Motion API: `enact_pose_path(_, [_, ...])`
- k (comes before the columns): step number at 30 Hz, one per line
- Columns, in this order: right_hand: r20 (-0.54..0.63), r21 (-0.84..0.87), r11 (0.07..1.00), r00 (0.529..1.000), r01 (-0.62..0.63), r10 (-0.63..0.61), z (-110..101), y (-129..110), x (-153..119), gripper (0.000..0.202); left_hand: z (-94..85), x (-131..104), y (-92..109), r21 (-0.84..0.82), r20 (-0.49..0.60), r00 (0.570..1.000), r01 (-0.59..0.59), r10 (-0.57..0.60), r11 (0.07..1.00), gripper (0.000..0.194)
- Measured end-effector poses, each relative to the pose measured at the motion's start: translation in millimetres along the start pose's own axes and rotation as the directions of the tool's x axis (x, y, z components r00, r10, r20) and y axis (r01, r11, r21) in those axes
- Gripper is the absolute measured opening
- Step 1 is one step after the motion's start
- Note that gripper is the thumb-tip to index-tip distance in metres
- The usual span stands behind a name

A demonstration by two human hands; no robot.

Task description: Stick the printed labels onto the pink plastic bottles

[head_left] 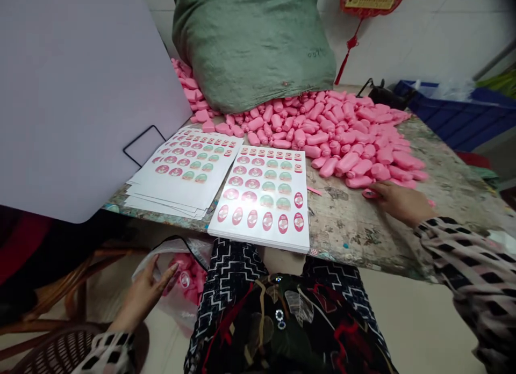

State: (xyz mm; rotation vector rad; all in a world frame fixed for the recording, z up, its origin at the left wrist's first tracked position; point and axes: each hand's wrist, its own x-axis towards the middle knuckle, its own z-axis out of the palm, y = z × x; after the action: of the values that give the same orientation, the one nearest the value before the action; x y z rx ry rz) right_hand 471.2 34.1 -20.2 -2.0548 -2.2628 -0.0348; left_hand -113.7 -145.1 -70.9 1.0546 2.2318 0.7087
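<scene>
My left hand [147, 293] is at the mouth of a clear plastic bag [173, 312] below the table edge, its thumb and fingers apart. Inside the bag are pink bottles [195, 280], one showing an oval label. Over the tabletop on the right, my right hand [397, 202] pinches a small dark-pink oval piece [368, 193] with a pale middle, which looks like a label. It is close to the front edge of a heap of small pink bottles [342, 127]. A stack of label sheets [262, 202] with pink, green and red stickers lies before me.
More label sheets [181, 175] overlap to the left, beside a large pale panel [80, 94]. A bulging green sack [258, 46] rests behind the bottles. Blue crates [455, 121] stand at the right. A brown woven basket [60, 352] is at lower left.
</scene>
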Motion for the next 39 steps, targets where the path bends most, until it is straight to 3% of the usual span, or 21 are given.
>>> enact_pose_path(2, [-0.016, 0.028, 1.0, 1.0, -0.005, 0.005, -6, -4, -1, 0.025, -1.2, 1, 1, 0.034, -0.038, 0.999, -0.006, 0.008, 0.999, 0.054])
enact_pose_path(4, [-0.055, 0.133, 0.99, 0.997, -0.043, 0.051, -15, -22, -7, 0.027, 1.8, -5, 18, -0.132, 0.041, 0.999, 0.022, -0.016, 0.991, 0.05])
enact_pose_path(6, [-0.052, 0.417, 0.906, 0.993, -0.073, 0.104, -23, -57, -19, 0.042, 9.9, -17, 48, -0.333, 0.166, 0.986, 0.049, 0.008, 0.942, 0.048])
enact_pose_path(8, [0.011, 0.75, 0.659, 0.997, -0.057, 0.075, -27, -102, -34, 0.056, 23.2, -33, 83, -0.412, 0.278, 0.956, 0.032, 0.092, 0.91, 0.046])
enact_pose_path(10, [0.149, 0.934, 0.335, 0.987, -0.122, -0.054, -27, -148, -49, 0.06, 40.9, -49, 118, -0.5, 0.41, 0.891, 0.039, 0.196, 0.865, 0.042])
enact_pose_path(12, [0.212, 0.973, 0.131, 0.96, -0.19, -0.185, -26, -185, -63, 0.054, 60.1, -63, 146, -0.566, 0.553, 0.775, 0.079, 0.306, 0.821, 0.04])
enact_pose_path(14, [0.216, 0.975, 0.106, 0.942, -0.195, -0.256, -27, -207, -75, 0.051, 77.3, -72, 164, -0.623, 0.638, 0.672, 0.162, 0.377, 0.765, 0.044])
enact_pose_path(16, [0.137, 0.966, 0.253, 0.933, -0.052, -0.332, -32, -216, -85, 0.048, 89.6, -77, 173, -0.619, 0.735, 0.554, 0.316, 0.39, 0.719, 0.051])
enact_pose_path(19, [0.032, 0.815, 0.51, 0.858, 0.274, -0.513, -44, -218, -98, 0.049, 98.7, -78, 174, -0.441, 0.898, 0.279, 0.551, 0.342, 0.708, 0.067])
enact_pose_path(20, [0.02, 0.768, 0.538, 0.828, 0.347, -0.561, -48, -218, -101, 0.05, 99.9, -78, 173, -0.373, 0.926, 0.191, 0.6, 0.326, 0.707, 0.069])
enact_pose_path(21, [0.002, 0.749, 0.534, 0.805, 0.392, -0.594, -51, -219, -104, 0.05, 100.5, -78, 172, -0.327, 0.938, 0.131, 0.636, 0.32, 0.699, 0.068])
enact_pose_path(22, [-0.029, 0.754, 0.511, 0.797, 0.413, -0.603, -53, -219, -106, 0.049, 100.8, -78, 170, -0.305, 0.941, 0.099, 0.664, 0.324, 0.683, 0.065])
enact_pose_path(24, [-0.104, 0.791, 0.456, 0.824, 0.409, -0.558, -53, -218, -105, 0.044, 100.6, -77, 166, -0.327, 0.929, 0.107, 0.689, 0.355, 0.647, 0.049])
enact_pose_path(26, [-0.133, 0.814, 0.467, 0.894, 0.345, -0.427, -47, -210, -98, 0.039, 99.7, -76, 164, -0.398, 0.903, 0.168, 0.679, 0.396, 0.617, 0.035])
enact_pose_path(29, [-0.089, 0.803, 0.568, 0.978, 0.181, -0.186, -25, -190, -79, 0.027, 97.2, -74, 163, -0.49, 0.862, 0.265, 0.649, 0.432, 0.581, 0.044])
enact_pose_path(32, [-0.064, 0.73, 0.679, 0.997, 0.078, -0.045, -1, -171, -55, 0.025, 94.0, -72, 171, -0.523, 0.85, 0.324, 0.617, 0.416, 0.588, 0.039])
enact_pose_path(34, [-0.056, 0.65, 0.759, 0.998, 0.044, -0.009, 8, -165, -43, 0.023, 92.8, -70, 183, -0.558, 0.829, 0.389, 0.547, 0.401, 0.624, 0.035])
enact_pose_path(36, [-0.056, 0.567, 0.823, 0.998, 0.031, 0.0, 11, -165, -33, 0.021, 93.9, -65, 197, -0.598, 0.774, 0.503, 0.381, 0.385, 0.705, 0.031])
enact_pose_path(38, [-0.066, 0.497, 0.867, 0.998, 0.028, 0.006, 10, -168, -26, 0.02, 98.6, -57, 210, -0.58, 0.643, 0.644, 0.056, 0.415, 0.812, 0.026])
enact_pose_path(39, [-0.076, 0.467, 0.884, 0.997, 0.027, 0.01, 9, -169, -23, 0.02, 102.4, -52, 216, -0.522, 0.551, 0.693, -0.148, 0.465, 0.84, 0.021])
